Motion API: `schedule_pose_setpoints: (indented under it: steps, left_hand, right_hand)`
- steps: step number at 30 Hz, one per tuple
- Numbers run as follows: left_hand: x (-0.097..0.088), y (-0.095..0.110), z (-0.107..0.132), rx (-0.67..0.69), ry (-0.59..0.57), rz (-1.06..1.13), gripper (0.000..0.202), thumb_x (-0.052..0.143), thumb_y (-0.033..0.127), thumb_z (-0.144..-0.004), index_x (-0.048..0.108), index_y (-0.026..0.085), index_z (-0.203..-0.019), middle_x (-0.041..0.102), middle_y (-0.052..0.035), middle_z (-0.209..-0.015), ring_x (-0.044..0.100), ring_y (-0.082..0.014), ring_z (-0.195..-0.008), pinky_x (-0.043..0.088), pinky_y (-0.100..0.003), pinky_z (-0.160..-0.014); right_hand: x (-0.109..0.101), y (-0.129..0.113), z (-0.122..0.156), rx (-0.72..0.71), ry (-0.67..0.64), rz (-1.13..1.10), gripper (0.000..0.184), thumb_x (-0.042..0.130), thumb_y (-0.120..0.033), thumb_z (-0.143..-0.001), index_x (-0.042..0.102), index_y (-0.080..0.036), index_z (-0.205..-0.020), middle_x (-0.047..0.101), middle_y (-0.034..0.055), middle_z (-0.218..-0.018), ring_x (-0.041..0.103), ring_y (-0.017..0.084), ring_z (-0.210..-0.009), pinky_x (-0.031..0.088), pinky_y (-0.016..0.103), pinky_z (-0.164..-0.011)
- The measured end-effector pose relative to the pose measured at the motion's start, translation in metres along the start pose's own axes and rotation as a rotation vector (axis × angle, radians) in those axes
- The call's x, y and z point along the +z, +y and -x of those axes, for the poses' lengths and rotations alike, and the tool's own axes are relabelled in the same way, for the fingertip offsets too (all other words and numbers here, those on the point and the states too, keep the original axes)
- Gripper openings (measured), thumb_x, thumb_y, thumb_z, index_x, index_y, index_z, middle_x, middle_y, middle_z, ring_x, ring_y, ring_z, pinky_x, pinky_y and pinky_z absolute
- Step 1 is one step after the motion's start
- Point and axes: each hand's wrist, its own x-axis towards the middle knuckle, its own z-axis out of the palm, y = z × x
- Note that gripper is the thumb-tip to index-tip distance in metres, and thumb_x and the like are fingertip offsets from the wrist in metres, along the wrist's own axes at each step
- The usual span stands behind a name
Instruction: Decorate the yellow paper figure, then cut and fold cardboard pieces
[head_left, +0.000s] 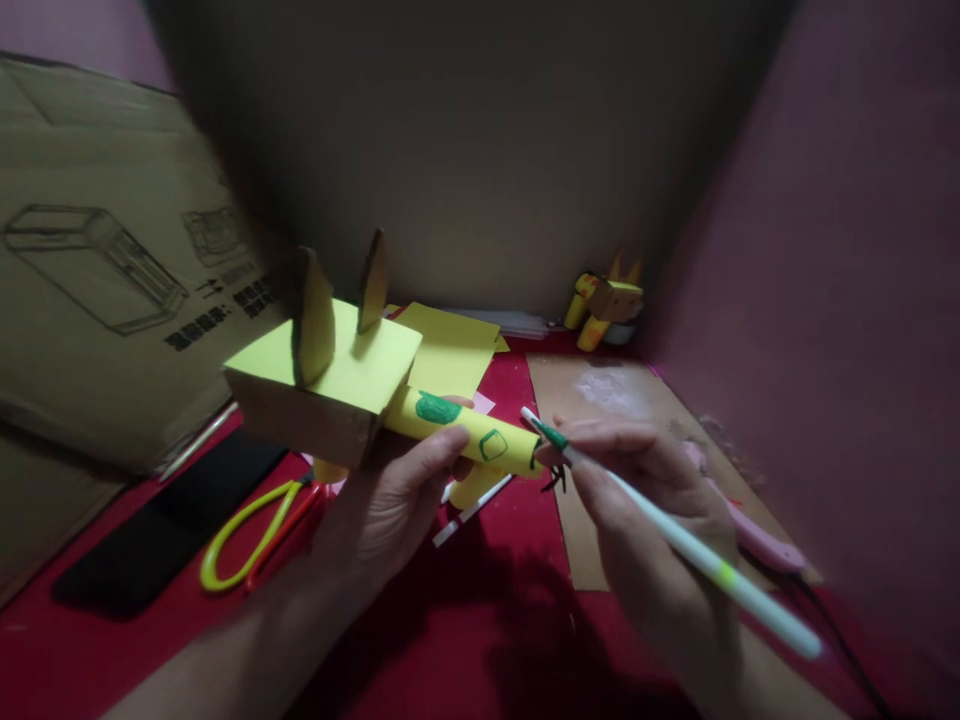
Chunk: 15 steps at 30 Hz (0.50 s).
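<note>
My left hand (405,490) is closed around a yellow paper tube (465,428), the body of a paper animal. A cardboard box head (322,380) with a yellow top and two upright brown ears sits at the tube's left end. One filled green patch and one green outline mark the tube. In my right hand (652,500) is a white marker pen (697,555) with a green tip end, held near the tube's right end. A dark, thin tail-like piece hangs there. Whether the tip touches the paper I cannot tell.
Yellow paper sheets (450,345) lie behind the animal. Left are scissors with yellow handles (225,545), a black phone-like slab (172,520) and a large carton (97,270). A cardboard sheet (585,540), a pink tool (757,535) and a second paper animal (604,300) are right.
</note>
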Motion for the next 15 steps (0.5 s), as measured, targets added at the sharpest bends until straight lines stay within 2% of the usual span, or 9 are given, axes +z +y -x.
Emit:
schedule_pose_setpoints:
  steps: [3, 6, 8, 11, 15]
  left_hand:
    - [0.0, 0.0, -0.001, 0.024, -0.023, 0.006, 0.018, 0.073, 0.015, -0.072, 0.069, 0.018, -0.088, 0.07, -0.0032, -0.084, 0.063, -0.0165, -0.084, 0.053, -0.026, -0.077]
    - [-0.001, 0.001, -0.001, -0.029, -0.047, -0.026, 0.018, 0.075, 0.022, -0.072, 0.068, 0.016, -0.087, 0.067, -0.0039, -0.083, 0.061, -0.0174, -0.08, 0.053, -0.028, -0.074]
    - [-0.002, 0.003, 0.0, -0.071, -0.024, -0.073, 0.021, 0.076, 0.027, -0.072, 0.068, 0.015, -0.088, 0.065, -0.0053, -0.083, 0.061, -0.0189, -0.079, 0.052, -0.03, -0.07]
    - [-0.004, 0.003, 0.0, -0.043, 0.018, -0.14, 0.02, 0.077, 0.028, -0.07, 0.067, 0.015, -0.081, 0.065, -0.0056, -0.081, 0.059, -0.0193, -0.075, 0.051, -0.03, -0.066]
    - [-0.009, -0.001, -0.001, 0.007, -0.007, -0.183, 0.014, 0.076, 0.024, -0.072, 0.064, 0.018, -0.069, 0.067, -0.0047, -0.079, 0.061, -0.021, -0.076, 0.049, -0.031, -0.064]
  right_hand:
    - [-0.003, -0.005, -0.008, -0.067, -0.078, 0.105, 0.018, 0.059, -0.016, -0.087, 0.063, -0.025, -0.101, 0.068, 0.0022, -0.092, 0.065, 0.016, -0.084, 0.052, 0.026, -0.065]
    - [0.001, 0.002, -0.009, -0.237, -0.136, 0.163, 0.023, 0.057, -0.01, -0.084, 0.062, -0.023, -0.102, 0.067, 0.0037, -0.092, 0.065, 0.017, -0.085, 0.053, 0.029, -0.069]
    - [0.003, 0.01, -0.009, -0.303, -0.189, 0.146, 0.026, 0.056, -0.006, -0.082, 0.062, -0.021, -0.102, 0.066, 0.0041, -0.091, 0.064, 0.018, -0.086, 0.052, 0.031, -0.071]
    - [0.005, 0.019, -0.009, -0.285, -0.21, 0.101, 0.025, 0.056, -0.004, -0.082, 0.061, -0.021, -0.098, 0.062, 0.0037, -0.086, 0.061, 0.017, -0.079, 0.05, 0.03, -0.066]
    - [0.005, 0.023, -0.006, -0.168, -0.179, 0.127, 0.015, 0.055, -0.009, -0.084, 0.059, -0.022, -0.092, 0.06, 0.0018, -0.081, 0.058, 0.015, -0.072, 0.047, 0.027, -0.059]
